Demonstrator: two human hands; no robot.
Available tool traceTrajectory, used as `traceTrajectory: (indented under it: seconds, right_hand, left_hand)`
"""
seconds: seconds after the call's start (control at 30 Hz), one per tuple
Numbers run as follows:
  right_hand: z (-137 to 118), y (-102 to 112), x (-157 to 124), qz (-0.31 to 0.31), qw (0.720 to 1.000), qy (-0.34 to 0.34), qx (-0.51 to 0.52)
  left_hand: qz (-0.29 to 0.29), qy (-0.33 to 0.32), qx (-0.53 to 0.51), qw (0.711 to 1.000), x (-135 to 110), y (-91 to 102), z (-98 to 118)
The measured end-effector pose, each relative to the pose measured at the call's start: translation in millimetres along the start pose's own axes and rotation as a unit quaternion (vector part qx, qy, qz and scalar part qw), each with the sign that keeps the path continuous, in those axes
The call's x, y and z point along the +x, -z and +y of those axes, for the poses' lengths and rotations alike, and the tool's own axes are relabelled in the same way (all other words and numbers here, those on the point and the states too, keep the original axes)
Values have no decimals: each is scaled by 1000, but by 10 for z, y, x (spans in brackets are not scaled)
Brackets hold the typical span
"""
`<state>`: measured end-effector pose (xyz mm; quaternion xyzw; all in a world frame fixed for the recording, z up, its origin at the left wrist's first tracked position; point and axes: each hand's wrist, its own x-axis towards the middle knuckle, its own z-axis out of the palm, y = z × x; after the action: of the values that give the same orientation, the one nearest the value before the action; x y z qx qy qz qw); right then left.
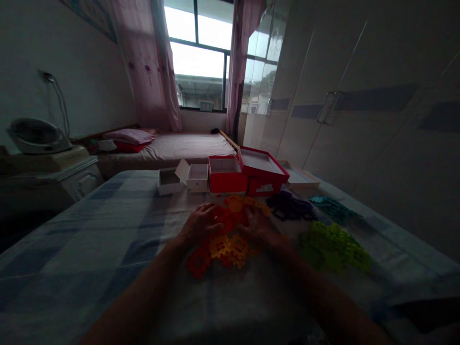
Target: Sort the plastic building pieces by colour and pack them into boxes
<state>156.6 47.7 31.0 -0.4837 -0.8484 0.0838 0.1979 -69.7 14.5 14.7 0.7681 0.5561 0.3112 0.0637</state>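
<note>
A pile of notched plastic interlocking pieces lies on the cloth in front of me, with red pieces (233,218) in the middle, orange ones (239,202) behind and yellow-orange ones (230,249) nearer me. At the pile's left side, my left hand (201,223) rests against the red pieces, fingers spread and thumb apart. My right hand (259,225) reaches over the right side, its fingers apart on the red and orange pieces. Neither hand visibly grips a piece. Close to my left wrist lies a red-orange piece (198,261).
Green pieces (332,247), dark purple pieces (290,206) and teal pieces (334,208) lie in separate heaps on the right. Behind stand white boxes (197,184), an open red box (227,182) and a tilted red lid (266,172). A checked cloth (118,239) covers the surface.
</note>
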Motion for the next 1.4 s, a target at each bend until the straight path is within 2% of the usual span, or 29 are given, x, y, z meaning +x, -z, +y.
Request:
traceTrajectory:
  seconds: [0.13,0.3,0.37,0.57,0.7,0.8,0.9,1.0,1.23,1.4]
  right_hand:
    - [-134,-39,-45,6,997,82,13]
    - [-161,-17,-130,-7,979,183,88]
    - [-146,-8,-136,-10,973,197,123]
    - [-3,32,-42,44,980,91,169]
    - [75,43,-2,92,985,19,142]
    - [68,36,-10,84,992,-20,93]
    - [46,17,-20,61,997,-28,42]
    - [45,-5,-21,67,997,-25,8]
    - [49,-23,-9,48,999,-6,19]
    - [53,-48,-26,31,999,-32,32]
  left_hand:
    - [-4,-6,46,999,4,-5,22]
    - [33,117,57,991,21,60,-54]
    - [46,149,55,986,22,82,-101]
    - [88,170,17,981,15,84,-131]
    - [94,152,-26,984,18,65,-92]
    - [79,131,-45,987,28,25,-87]
    - [60,103,-52,991,40,-14,-78]
    - [40,80,-37,995,41,-18,-42]
    - [9,83,-14,996,19,5,-82]
    - [-18,41,45,998,16,-18,-110]
